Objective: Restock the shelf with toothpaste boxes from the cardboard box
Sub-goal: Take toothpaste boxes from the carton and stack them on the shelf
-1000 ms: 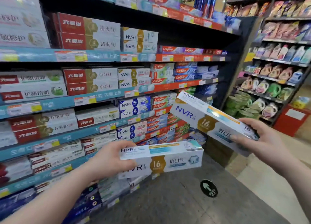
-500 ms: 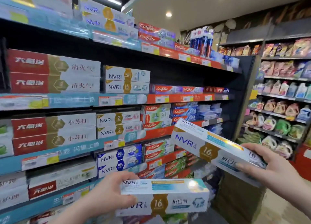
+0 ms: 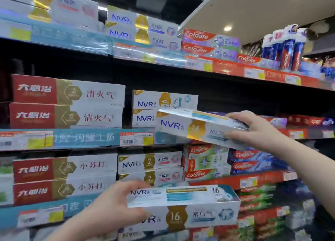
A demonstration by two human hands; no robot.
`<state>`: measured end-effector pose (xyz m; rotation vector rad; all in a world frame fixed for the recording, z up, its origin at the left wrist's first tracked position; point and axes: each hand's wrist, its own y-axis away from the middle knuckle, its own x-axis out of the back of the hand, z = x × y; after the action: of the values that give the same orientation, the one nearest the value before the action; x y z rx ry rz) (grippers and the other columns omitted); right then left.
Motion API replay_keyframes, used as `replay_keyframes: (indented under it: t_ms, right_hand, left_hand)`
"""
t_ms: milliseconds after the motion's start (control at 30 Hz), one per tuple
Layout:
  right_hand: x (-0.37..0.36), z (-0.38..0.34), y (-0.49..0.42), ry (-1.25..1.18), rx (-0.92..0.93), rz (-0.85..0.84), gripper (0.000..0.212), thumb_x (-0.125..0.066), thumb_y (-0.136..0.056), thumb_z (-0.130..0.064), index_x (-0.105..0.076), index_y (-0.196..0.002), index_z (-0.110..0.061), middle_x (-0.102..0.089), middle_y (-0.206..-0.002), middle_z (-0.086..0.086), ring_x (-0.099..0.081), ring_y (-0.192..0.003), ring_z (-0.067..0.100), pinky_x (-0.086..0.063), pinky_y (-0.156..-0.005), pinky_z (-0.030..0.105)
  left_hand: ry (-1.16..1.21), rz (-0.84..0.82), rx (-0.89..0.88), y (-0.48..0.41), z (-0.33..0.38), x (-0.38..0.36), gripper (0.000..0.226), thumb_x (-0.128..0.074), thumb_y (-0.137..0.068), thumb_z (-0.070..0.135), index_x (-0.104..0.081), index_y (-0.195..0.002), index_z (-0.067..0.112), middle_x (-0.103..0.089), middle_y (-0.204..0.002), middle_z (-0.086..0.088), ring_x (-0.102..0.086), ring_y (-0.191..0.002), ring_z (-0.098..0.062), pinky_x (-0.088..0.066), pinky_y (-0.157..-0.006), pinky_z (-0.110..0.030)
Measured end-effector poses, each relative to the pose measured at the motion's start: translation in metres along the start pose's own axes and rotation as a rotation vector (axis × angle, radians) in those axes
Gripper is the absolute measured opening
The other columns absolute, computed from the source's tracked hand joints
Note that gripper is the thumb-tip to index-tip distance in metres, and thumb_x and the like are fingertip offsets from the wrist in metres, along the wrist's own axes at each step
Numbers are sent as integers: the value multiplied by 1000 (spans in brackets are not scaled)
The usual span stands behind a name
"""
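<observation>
- Shelving (image 3: 81,139) comes first: dark flat boards fronted by glossy printed strips. The lip is a hard edge, and I judge that a carton brought in too low would catch on it and buckle at the corner.
- Shelved NVR stack (image 3: 164,103): two slim cartons lie flat, one on the other. They are smooth card on smooth card with nothing to pin them, so a push from an incoming box could skew the top one or drive it backwards.
- Lower toothpaste box (image 3: 190,211) is a long, sharp-edged rectangle, glossy white with a gold medallion. It is held level in front of the lower shelves and well below the target stack. It is gripped at its left end only, so the free end may sag or knock the facings behind.
- Upper toothpaste box (image 3: 192,130) is the same carton, tilted, with its left end just in front of the stack. Slick card held far from its middle can twist or slip.
- Right hand (image 3: 257,132) is clamped round that box's right end, with the thumb on the front and the fingers over the top.
- Left hand (image 3: 116,206) is curled round the lower box's left end — both hands are full, so neither can steady the stack.
- Price tag (image 3: 136,139) is thin paper behind plastic and could easily be scuffed.
- Cardboard box: not in view.
</observation>
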<state>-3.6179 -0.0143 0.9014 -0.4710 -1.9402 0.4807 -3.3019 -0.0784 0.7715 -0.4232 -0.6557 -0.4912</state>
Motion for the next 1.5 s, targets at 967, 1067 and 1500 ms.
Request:
replay_keyframes:
  t_ms: [967, 1067, 1500]
  right_hand:
    - [-78, 26, -153, 45, 363, -184, 59, -62, -80, -45, -46, -132, -23, -49, -135, 2, -42, -124, 19, -36, -105, 38]
    - [-80, 25, -152, 91, 379, -170, 58, -60, -81, -47, -47, -132, -23, -49, -134, 0, -42, -123, 19, -38, -103, 38]
    - [-80, 28, -153, 150, 388, -200, 63, -54, -83, -51, -37, -139, -27, -45, -136, -1, -37, -126, 21, -34, -104, 40]
  left_hand:
    - [-19, 388, 204, -8, 17, 16, 56, -71, -33, 51, -67, -89, 52, -67, -83, 36, -66, -79, 9, -48, -61, -4]
    - [6, 392, 209, -9, 18, 14, 53, -79, -39, 42, -67, -89, 53, -70, -83, 32, -68, -78, 5, -51, -64, -9]
    - [25, 430, 155, -9, 38, 29, 63, -81, -23, 61, -66, -84, 56, -68, -89, 29, -71, -71, -10, -58, -58, -27]
